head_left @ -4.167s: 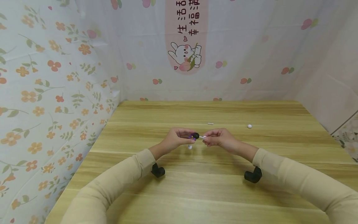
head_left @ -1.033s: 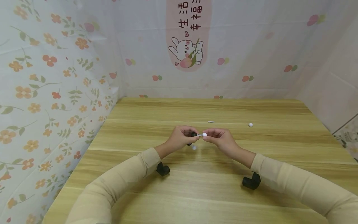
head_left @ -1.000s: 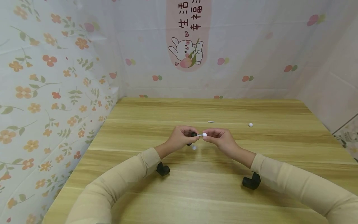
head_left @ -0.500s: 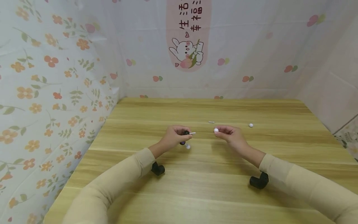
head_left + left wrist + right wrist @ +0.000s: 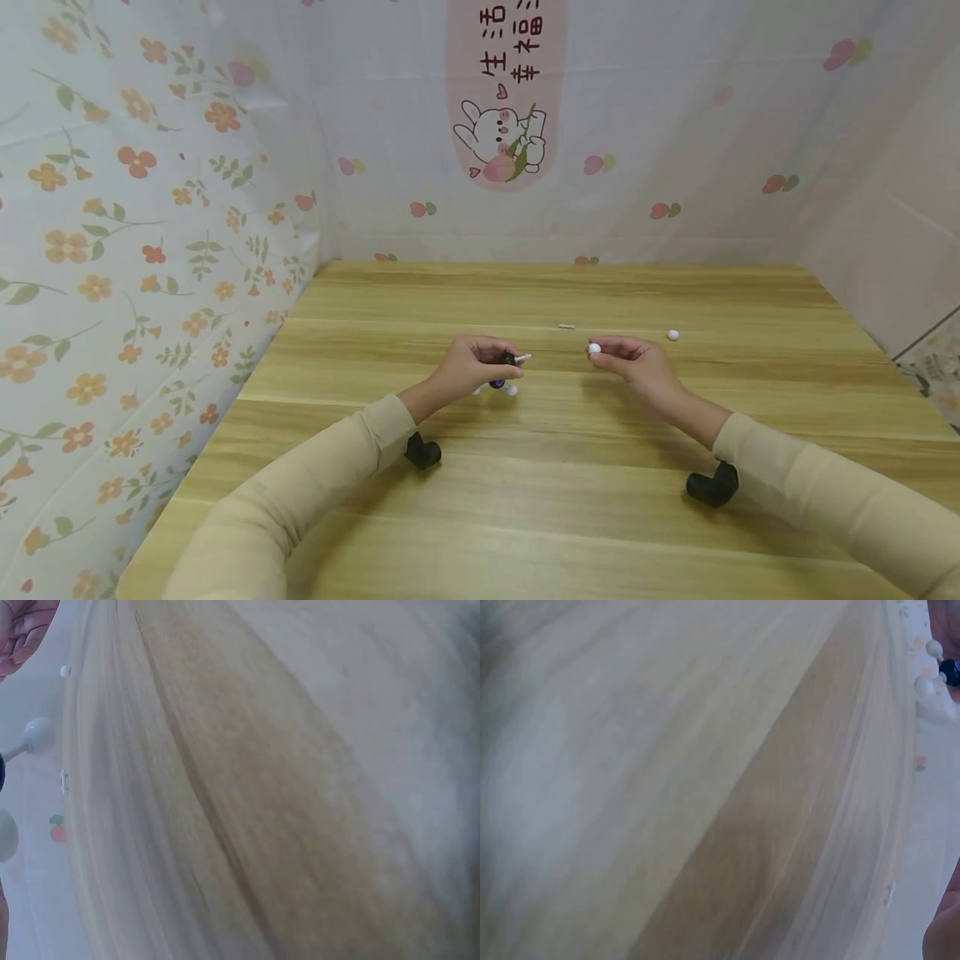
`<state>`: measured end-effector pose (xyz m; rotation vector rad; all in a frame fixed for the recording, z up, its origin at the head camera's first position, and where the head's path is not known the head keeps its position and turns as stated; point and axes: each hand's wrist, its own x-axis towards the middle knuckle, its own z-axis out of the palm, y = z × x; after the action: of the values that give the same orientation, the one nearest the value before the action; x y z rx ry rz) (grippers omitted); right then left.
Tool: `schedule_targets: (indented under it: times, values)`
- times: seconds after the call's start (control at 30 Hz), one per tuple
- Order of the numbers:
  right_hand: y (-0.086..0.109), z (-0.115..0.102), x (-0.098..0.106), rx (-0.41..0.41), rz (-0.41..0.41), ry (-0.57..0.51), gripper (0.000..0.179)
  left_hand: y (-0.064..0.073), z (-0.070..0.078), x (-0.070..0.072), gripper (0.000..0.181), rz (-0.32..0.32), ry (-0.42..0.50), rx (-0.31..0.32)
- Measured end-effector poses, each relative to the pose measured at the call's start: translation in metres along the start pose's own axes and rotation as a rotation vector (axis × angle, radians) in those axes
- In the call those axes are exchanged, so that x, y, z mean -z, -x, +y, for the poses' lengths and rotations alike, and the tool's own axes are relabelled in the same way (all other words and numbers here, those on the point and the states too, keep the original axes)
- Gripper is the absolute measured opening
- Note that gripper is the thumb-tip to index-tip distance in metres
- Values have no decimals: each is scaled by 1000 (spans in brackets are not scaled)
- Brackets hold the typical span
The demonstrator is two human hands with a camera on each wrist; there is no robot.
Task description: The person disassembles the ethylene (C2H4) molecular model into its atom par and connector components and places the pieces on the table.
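My left hand [image 5: 471,367] holds a ball-and-stick molecular model by its upper black ball [image 5: 507,359]. From that ball a bare white stick [image 5: 523,357] points right. Below the fingers hang a dark ball with purple on it [image 5: 497,384] and small white balls [image 5: 512,389]; the rest is hidden by the hand. To the right, apart from the model, my right hand [image 5: 641,365] pinches a loose white ball [image 5: 594,348] between thumb and fingertips. Only the model's edge shows in the left wrist view, with a white ball on a stick [image 5: 39,736].
Beyond the hands, a short white connector [image 5: 567,327] lies on the wooden table [image 5: 480,517]. Another white ball [image 5: 672,335] rests farther right. Printed cloth [image 5: 375,125] hangs behind the table and along its left side. Black wrist mounts [image 5: 712,485] sit under both sleeves.
A second ago the right hand's white ball was at the stick's end; now they are apart. The right hand has moved right with the ball, the left hand slightly left, and the model has turned.
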<state>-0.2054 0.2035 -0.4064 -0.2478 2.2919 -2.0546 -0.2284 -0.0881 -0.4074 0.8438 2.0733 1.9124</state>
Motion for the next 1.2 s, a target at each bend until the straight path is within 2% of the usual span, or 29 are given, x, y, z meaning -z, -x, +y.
schedule_targets:
  times: [0.23, 0.47, 0.73, 0.97, 1.2]
  values:
    - [0, 0, 19, -3, 16, 54, 30, 1, 1, 1, 20, -5, -1, -12]
    - [3, 1, 45, -10, 57, 114, 32, 0, 0, 1, 22, -3, -9, 5]
    - [6, 4, 80, -52, 121, 341, 54, -1, 3, 0, 26, 10, -3, 30]
    - [5, 9, 108, -61, 132, 484, 49, -1, 0, 1, 27, 17, 11, 43]
    - [3, 12, 127, -75, 110, 696, 44, 0, 0, 3, 25, 14, -8, 22]
